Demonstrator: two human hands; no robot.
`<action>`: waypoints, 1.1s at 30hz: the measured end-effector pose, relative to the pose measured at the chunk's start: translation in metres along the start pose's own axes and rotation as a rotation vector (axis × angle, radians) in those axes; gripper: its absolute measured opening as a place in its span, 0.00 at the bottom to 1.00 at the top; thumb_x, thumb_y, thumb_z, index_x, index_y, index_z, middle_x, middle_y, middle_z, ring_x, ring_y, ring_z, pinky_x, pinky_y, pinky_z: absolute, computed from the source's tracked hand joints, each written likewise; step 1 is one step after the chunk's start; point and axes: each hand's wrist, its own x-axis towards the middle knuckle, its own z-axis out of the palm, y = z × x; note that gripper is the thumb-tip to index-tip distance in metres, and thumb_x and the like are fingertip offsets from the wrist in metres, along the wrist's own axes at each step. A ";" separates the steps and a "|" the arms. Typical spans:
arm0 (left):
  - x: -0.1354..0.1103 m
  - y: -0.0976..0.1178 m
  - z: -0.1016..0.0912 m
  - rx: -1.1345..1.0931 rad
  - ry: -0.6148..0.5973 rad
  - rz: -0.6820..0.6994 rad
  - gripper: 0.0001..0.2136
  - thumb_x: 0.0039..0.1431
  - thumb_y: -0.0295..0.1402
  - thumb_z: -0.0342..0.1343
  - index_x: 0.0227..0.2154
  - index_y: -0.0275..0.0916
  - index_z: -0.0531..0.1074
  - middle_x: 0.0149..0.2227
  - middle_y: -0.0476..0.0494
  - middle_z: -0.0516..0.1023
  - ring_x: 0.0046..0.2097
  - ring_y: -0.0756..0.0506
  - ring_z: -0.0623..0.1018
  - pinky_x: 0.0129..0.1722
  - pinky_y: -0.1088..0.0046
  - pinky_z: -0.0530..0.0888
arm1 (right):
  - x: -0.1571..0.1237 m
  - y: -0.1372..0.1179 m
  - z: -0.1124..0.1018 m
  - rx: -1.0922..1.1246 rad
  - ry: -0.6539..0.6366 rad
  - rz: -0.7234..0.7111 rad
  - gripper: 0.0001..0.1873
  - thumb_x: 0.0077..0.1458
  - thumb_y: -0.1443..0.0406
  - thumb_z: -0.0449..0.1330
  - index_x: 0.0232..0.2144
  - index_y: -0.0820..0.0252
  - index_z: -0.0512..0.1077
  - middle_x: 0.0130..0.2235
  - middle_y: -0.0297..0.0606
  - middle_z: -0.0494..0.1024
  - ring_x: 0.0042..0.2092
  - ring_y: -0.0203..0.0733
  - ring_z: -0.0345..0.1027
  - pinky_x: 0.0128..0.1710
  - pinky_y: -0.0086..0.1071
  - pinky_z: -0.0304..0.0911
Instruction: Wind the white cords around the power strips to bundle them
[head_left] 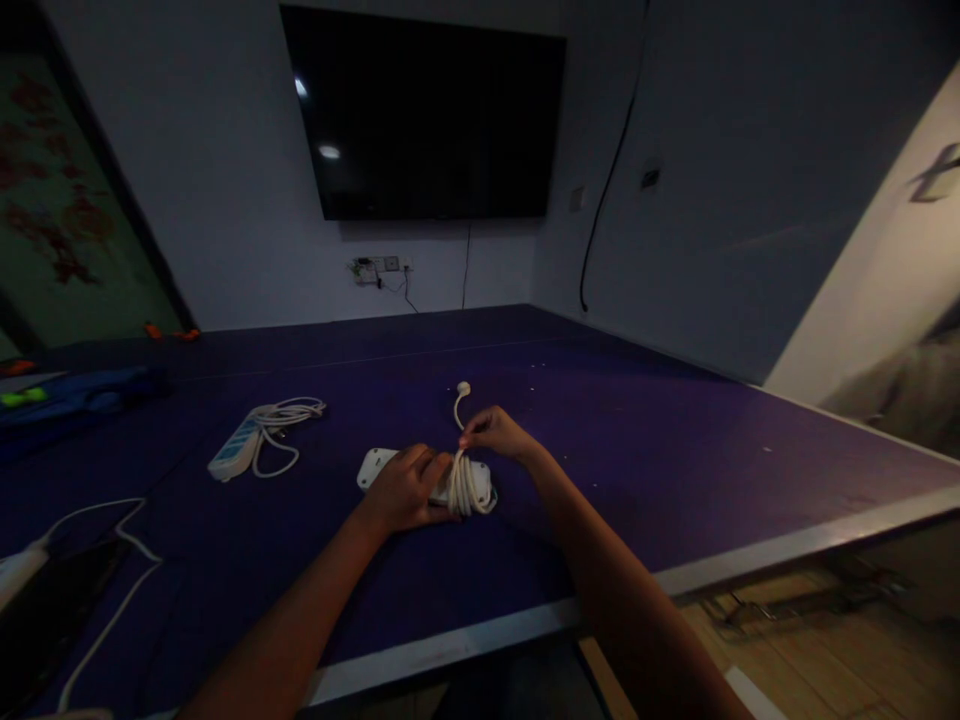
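Note:
A white power strip (375, 464) lies on the purple table (637, 450) in front of me, with its white cord (469, 485) wound in loops around its right end. My left hand (405, 488) presses down on the strip's body, fingers closed over it. My right hand (495, 432) pinches the free end of the cord just above the coil. The cord's plug (463, 389) sticks up beyond my right fingers.
A second white power strip (234, 446) with a loosely bundled cord (289, 415) lies to the left. Another white cable (112, 580) runs along the near left beside a dark object. Blue items (75, 395) sit at far left. A wall TV (427, 115) hangs behind.

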 end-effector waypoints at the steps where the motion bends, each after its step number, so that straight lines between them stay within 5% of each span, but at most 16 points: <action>1: 0.000 0.000 0.000 -0.004 -0.002 0.013 0.30 0.45 0.55 0.56 0.45 0.36 0.65 0.37 0.38 0.73 0.42 0.40 0.73 0.41 0.65 0.71 | 0.000 0.000 0.000 0.001 0.007 -0.003 0.16 0.30 0.56 0.70 0.17 0.65 0.75 0.18 0.36 0.74 0.22 0.31 0.63 0.23 0.26 0.56; 27: -0.002 0.004 0.001 0.069 0.287 0.056 0.26 0.50 0.53 0.53 0.41 0.33 0.67 0.39 0.33 0.75 0.44 0.39 0.73 0.41 0.63 0.74 | 0.008 0.013 0.021 0.189 0.141 0.024 0.21 0.26 0.53 0.71 0.16 0.64 0.72 0.17 0.31 0.71 0.19 0.29 0.60 0.21 0.25 0.54; 33: -0.005 0.003 0.002 0.053 0.262 0.049 0.25 0.49 0.52 0.55 0.41 0.34 0.68 0.40 0.32 0.75 0.45 0.37 0.74 0.42 0.60 0.74 | 0.007 0.015 0.023 0.269 0.089 0.081 0.22 0.27 0.52 0.71 0.16 0.64 0.71 0.16 0.29 0.69 0.18 0.28 0.58 0.20 0.24 0.52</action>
